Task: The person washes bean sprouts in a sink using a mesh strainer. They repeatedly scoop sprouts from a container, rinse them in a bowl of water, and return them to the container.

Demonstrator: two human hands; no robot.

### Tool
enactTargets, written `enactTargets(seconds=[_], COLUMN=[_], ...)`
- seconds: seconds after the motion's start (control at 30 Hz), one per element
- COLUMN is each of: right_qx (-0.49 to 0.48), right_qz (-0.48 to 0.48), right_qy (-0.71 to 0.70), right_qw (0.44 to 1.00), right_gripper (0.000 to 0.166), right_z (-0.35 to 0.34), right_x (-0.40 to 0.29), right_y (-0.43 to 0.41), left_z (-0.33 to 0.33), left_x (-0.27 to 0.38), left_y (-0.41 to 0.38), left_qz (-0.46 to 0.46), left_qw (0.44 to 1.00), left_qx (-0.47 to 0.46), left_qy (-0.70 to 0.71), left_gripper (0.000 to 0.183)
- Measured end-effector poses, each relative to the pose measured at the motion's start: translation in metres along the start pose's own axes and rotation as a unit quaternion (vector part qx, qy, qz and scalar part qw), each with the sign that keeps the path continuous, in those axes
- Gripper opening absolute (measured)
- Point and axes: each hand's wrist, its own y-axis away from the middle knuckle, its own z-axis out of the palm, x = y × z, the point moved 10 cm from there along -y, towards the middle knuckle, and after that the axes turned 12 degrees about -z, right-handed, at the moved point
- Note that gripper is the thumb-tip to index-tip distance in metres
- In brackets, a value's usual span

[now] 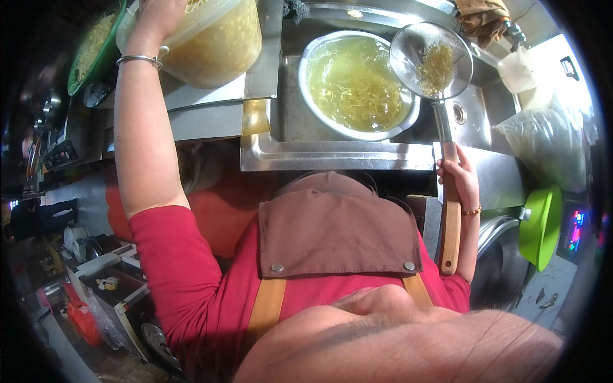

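My right hand (pixel 460 176) grips the wooden handle (pixel 450 210) of a fine-mesh strainer (pixel 400 50). Small yellowish-brown bits (pixel 437 67) lie wet in its mesh, which overlaps the right rim of a round white basin (pixel 306 88). Water fills the basin, and loose bean sprouts (pixel 368 98) float in it. At the upper left my left hand (pixel 160 19) reaches over the rim of a large translucent tub (pixel 215 48). Its fingers are cut off by the picture's top edge, so their grip is hidden. Pale sprouts show at the tub's top.
The basin stands in a stainless steel sink (pixel 335 155) with a drain (pixel 459 113) at its right. A green basket (pixel 74 79) of sprouts is at far left. On the right are a clear plastic bag (pixel 541 139) and a lime-green basin (pixel 541 230). A brown cloth (pixel 481 19) hangs behind.
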Motion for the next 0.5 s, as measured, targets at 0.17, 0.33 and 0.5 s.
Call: enactTargets(seconds=[0.17, 0.33, 0.5], right_qx=[0.002, -0.018, -0.040], right_qz=[0.031, 0.062, 0.082], right_qy=[0.004, -0.008, 0.007], right_qw=[0.999, 0.998, 0.996], right_gripper=[0.056, 0.060, 0.062], right_z=[-0.006, 0.001, 0.014], right_x=[0.016, 0.028, 0.035], right_y=[0.017, 0.028, 0.031], left_z=[0.001, -0.008, -0.016], left_x=[0.004, 0.004, 0.008], left_y=[0.000, 0.001, 0.004], left_qz=[-0.005, -0.079, -0.096], left_qw=[1.000, 0.995, 0.993], left_qx=[-0.018, -0.031, -0.029], left_qy=[-0.021, 0.058, 0.064], left_gripper=[0.040, 0.044, 0.045])
